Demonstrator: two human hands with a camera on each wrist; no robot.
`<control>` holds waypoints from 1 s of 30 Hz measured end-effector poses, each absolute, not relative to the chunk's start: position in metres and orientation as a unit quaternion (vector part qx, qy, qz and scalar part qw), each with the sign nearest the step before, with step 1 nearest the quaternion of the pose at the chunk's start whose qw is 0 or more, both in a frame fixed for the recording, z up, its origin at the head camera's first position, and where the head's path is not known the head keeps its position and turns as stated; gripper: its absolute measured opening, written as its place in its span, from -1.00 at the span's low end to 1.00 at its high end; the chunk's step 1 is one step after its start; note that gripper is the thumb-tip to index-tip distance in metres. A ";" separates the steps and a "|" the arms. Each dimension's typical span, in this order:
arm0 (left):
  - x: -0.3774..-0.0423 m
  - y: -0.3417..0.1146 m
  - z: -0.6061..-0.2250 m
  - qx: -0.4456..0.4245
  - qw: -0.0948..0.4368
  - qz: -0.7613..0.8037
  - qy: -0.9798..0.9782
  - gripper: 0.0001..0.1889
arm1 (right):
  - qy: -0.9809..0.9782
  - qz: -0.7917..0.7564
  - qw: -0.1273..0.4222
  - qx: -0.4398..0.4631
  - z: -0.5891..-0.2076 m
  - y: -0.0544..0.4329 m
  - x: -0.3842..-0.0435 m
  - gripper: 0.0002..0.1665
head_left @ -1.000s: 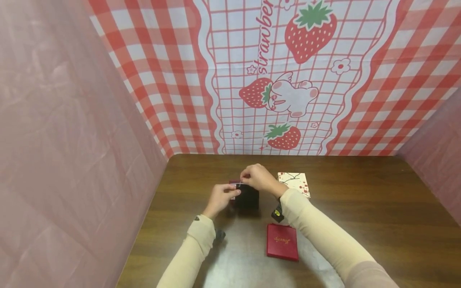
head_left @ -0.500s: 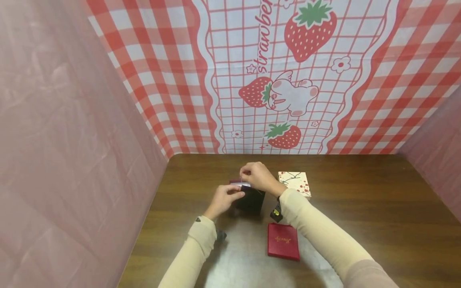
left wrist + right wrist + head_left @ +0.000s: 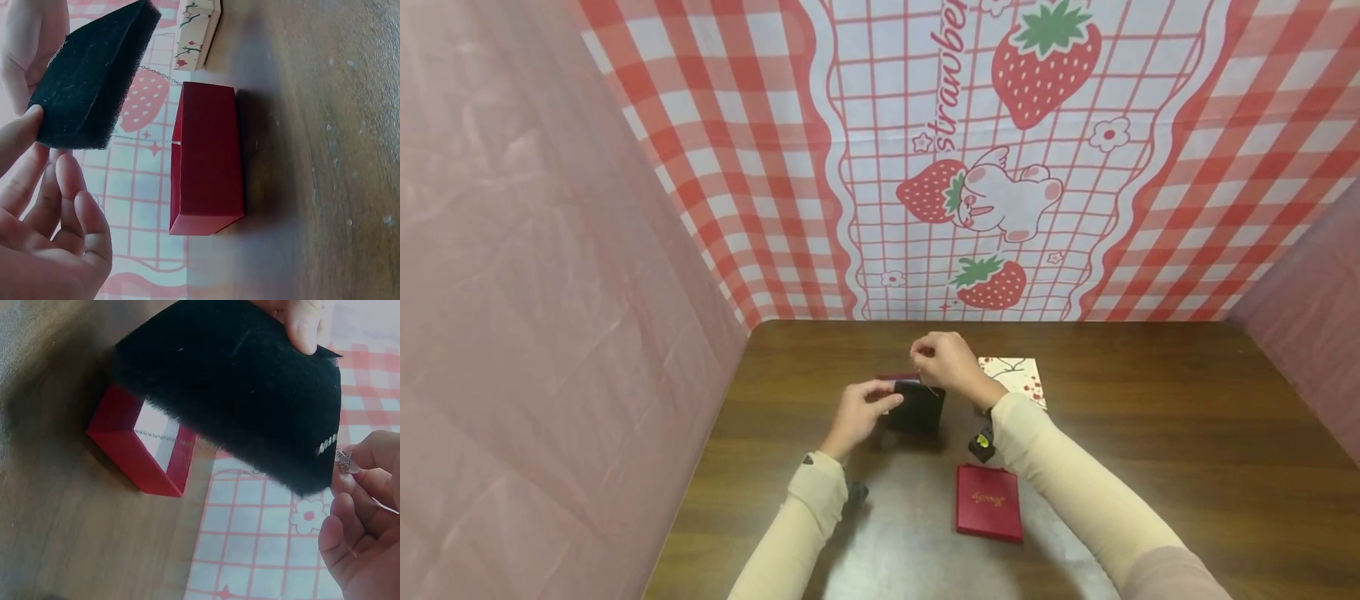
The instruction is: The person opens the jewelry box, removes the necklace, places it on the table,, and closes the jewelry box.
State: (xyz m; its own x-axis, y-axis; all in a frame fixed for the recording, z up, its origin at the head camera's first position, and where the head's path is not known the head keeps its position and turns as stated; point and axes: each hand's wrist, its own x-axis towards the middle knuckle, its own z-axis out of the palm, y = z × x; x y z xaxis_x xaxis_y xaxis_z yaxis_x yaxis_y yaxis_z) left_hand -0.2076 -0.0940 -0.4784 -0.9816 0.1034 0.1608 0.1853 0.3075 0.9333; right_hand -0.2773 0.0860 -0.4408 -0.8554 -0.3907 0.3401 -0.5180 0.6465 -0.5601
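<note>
My left hand (image 3: 859, 412) pinches one edge of a black velvety foam jewelry pad (image 3: 90, 78), thumb on its face, and holds it tilted above the table. A thin silver necklace chain (image 3: 145, 139) runs from behind the pad to an open red box (image 3: 211, 150) standing below. Between the thumb and finger of my right hand (image 3: 369, 519) is a small sparkling pendant (image 3: 345, 461), right beside the pad's edge. A twist of chain (image 3: 327, 444) lies over the pad there. The box has a white inside (image 3: 156, 434), with chain crossing it.
A red lid with gold lettering (image 3: 988, 504) lies nearer to me on the wooden table (image 3: 1157, 433). At the back, right of my right hand, sits a cream box with a branch and red flower print (image 3: 1015, 379). A checked strawberry cloth (image 3: 985, 200) hangs behind.
My right hand has moved slightly right and up, away from the pad's top edge. The pad swung right, then back left in my left hand. Lid and cream box stay put.
</note>
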 end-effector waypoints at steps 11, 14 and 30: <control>-0.220 -0.101 -0.496 -0.032 0.069 -0.615 -0.785 -0.74 | -0.893 0.366 0.104 0.242 -0.426 0.098 -0.277 -0.90; -0.219 -0.102 -0.494 -0.025 0.079 -0.616 -0.783 -0.73 | -0.891 0.371 0.108 0.238 -0.421 0.101 -0.275 -0.90; -0.217 -0.111 -0.492 0.010 0.068 -0.633 -0.771 -0.71 | -0.888 0.386 0.113 0.221 -0.406 0.112 -0.271 -0.89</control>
State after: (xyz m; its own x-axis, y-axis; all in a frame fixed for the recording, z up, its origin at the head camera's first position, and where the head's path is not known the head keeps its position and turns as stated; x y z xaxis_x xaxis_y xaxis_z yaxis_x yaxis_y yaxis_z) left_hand -0.2166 -0.1106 -0.4922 -0.9905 -0.1019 0.0921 0.0706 0.1979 0.9777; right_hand -0.2710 0.1116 -0.4062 -0.8764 -0.3059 0.3720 -0.4807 0.6038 -0.6359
